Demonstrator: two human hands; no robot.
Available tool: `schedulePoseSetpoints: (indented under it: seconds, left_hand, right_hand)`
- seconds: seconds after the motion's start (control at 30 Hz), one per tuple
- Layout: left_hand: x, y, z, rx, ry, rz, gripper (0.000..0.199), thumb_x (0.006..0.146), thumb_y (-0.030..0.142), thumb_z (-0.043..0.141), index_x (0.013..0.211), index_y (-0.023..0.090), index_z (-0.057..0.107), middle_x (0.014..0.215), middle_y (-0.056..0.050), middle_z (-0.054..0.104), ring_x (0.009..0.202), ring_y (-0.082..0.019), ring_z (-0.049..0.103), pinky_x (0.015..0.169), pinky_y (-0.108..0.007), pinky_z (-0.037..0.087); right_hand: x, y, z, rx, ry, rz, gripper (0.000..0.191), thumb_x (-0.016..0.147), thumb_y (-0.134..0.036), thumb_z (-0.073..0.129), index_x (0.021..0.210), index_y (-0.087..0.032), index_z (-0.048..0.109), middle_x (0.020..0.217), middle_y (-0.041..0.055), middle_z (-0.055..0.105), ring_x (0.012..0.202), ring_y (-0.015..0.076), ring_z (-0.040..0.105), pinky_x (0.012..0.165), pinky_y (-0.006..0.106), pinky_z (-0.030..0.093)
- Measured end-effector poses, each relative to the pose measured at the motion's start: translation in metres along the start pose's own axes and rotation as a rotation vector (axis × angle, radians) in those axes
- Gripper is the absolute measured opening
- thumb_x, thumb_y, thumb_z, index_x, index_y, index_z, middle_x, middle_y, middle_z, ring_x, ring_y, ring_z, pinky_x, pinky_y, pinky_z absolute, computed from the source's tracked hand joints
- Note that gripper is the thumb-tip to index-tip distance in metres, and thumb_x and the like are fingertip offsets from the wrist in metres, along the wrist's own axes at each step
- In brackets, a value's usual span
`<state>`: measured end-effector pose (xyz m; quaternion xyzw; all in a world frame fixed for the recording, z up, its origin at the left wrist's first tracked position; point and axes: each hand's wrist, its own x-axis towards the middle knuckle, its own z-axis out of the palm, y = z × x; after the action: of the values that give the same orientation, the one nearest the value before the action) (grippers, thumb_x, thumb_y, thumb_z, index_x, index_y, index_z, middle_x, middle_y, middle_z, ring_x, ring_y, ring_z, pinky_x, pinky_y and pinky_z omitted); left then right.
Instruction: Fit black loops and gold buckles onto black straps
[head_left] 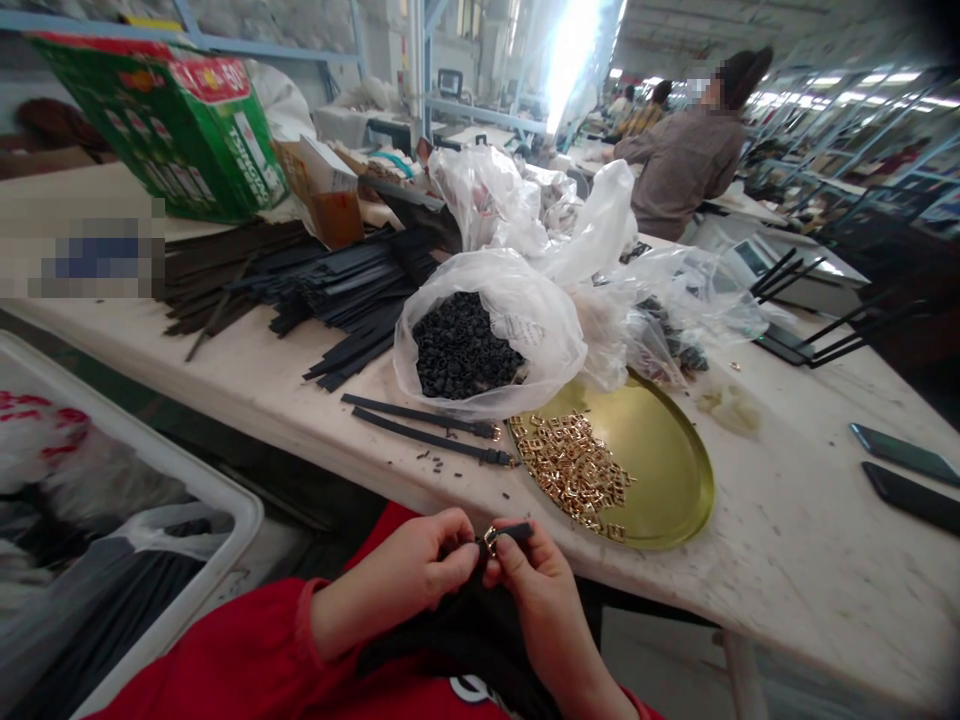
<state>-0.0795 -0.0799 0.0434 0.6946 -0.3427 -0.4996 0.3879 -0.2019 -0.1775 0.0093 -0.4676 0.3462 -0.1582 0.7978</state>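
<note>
The right hand [536, 575] pinches a black strap [514, 532] between thumb and fingers; its gold buckle [490, 540] sits between both grips, the left hand's [431, 560] fingertips closed at the buckle's left side. Beyond, to the right, a gold tray [667, 470] holds buckles.

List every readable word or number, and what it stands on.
"TSINGTA", ending unclear: green-and-red cardboard box.
"50": same box's red upper part.
Unreadable: red marks on the clear plastic bag at left; faint print on the milky plastic bag; white emblem on the red clothing.
</note>
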Motion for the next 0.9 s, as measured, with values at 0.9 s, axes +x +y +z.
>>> schedulePoseSetpoints:
  seconds: [0.9]
  left_hand:
    - [0.0,-0.011,0.009,-0.139,0.045,-0.024,0.028,0.078,0.043,0.05,0.073,0.015,0.05,0.063,0.003,0.055,0.047,-0.008,0.041,0.04,-0.018,0.03]
  right_hand:
    - [-0.005,0.003,-0.004,-0.266,-0.098,-0.123,0.02,0.078,-0.04,0.059,0.075,-0.02,0.055,0.066,-0.0015,0.054,0.062,0.0138,0.049,0.06,0.025,0.039]
